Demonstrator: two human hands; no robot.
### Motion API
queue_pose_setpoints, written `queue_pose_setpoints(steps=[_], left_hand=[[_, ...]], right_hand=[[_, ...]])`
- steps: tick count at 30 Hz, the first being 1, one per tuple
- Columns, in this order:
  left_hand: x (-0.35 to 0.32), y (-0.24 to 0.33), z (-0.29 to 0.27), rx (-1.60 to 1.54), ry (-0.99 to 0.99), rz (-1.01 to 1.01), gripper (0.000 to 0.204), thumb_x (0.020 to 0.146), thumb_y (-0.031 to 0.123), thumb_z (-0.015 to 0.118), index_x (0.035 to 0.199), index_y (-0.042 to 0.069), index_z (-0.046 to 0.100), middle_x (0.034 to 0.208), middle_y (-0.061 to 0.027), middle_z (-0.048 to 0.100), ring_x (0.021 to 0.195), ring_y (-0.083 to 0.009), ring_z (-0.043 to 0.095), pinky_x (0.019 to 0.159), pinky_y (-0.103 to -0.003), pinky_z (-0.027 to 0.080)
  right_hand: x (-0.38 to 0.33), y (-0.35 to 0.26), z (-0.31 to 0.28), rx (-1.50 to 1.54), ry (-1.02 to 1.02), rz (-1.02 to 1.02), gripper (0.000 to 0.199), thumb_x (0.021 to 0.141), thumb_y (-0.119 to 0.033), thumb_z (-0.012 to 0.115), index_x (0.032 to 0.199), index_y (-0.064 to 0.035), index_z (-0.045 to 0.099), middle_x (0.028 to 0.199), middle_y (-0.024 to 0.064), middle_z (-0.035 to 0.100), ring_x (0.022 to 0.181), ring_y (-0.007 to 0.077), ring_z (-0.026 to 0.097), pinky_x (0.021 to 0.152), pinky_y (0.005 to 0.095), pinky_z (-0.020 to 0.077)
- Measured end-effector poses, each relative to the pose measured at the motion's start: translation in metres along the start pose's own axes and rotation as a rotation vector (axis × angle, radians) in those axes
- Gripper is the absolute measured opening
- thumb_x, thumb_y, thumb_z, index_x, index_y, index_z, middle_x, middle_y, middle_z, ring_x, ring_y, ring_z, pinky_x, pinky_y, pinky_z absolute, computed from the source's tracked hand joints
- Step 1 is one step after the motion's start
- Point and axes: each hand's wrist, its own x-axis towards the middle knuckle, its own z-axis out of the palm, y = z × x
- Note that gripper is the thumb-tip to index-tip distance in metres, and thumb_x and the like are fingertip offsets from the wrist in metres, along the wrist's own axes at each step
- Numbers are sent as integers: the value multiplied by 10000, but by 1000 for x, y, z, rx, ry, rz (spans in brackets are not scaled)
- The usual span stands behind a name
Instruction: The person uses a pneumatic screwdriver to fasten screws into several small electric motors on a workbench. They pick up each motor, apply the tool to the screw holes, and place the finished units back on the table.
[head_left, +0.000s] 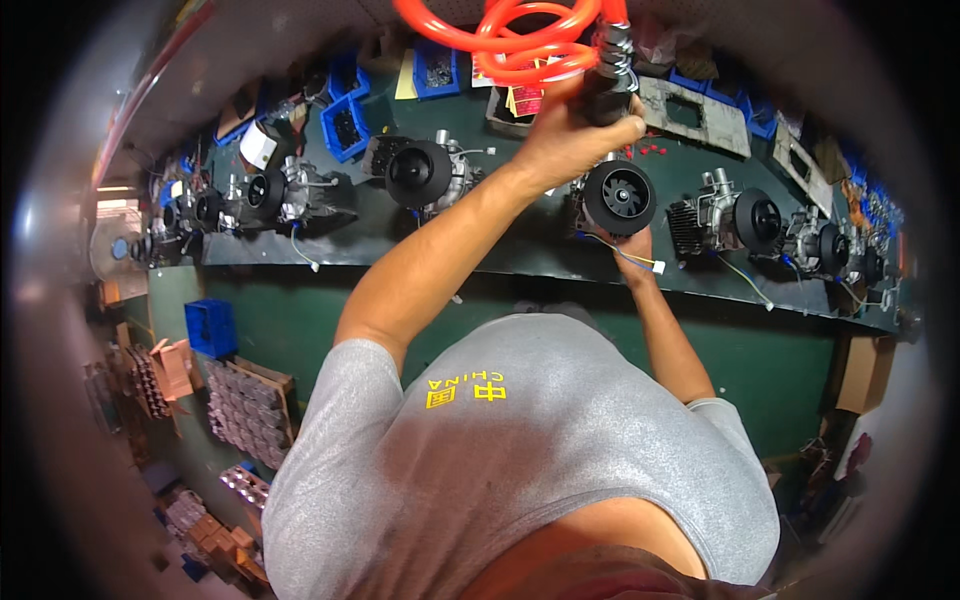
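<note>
Black ribbed blower motor (618,197) under right hand (634,243); left hand (570,135) grip around dark cylindrical tool (607,85).

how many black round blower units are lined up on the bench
About 6 show clearly: two at far left, one left of centre, one under the hands, two at right. More may hide at both blurred ends.

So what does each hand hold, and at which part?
Left hand grips the black tool around its body, below the orange coiled hose. Right hand holds the blower unit from beneath its round black housing.
</note>
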Motion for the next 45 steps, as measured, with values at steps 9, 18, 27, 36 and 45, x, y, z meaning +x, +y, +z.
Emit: queue_pose_setpoints(steps=[9,18,27,36,45], left_hand=[[-17,54,-80,229,259,92,152,843,52,803,988,39,759,910,-11,731,825,-94,666,780,-274,543],[-39,37,-168,191,401,99,216,841,40,814,1037,14,728,996,-47,726,904,-131,662,847,-296,544],[-44,34,-197,134,353,113,194,852,19,790,1030,-4,716,983,-62,722,887,-129,661,864,-284,530],[-42,27,-201,143,392,73,142,879,-1,753,1009,-22,701,958,-100,722,920,-199,695,933,-361,550],[-40,26,-196,231,383,83,189,864,20,779,1034,-23,708,974,-92,733,919,-191,695,936,-349,541]], right_hand=[[-72,8,-25,-134,210,134,842,937,-221,756,1578,44,279,1588,225,399,1461,296,420,1187,406,358],[-135,31,20,-193,-148,539,436,879,-254,811,1189,34,709,1069,114,757,978,153,701,907,313,558],[-14,-42,199,134,-178,232,861,866,-295,829,1547,5,396,1528,225,499,1435,318,469,1157,425,401],[22,-52,254,-77,-97,169,1017,724,-356,856,1538,26,379,1479,286,507,1389,405,481,1162,451,389],[27,-52,259,-80,-113,155,989,732,-316,841,1537,17,373,1499,267,490,1411,417,448,1194,460,355]])
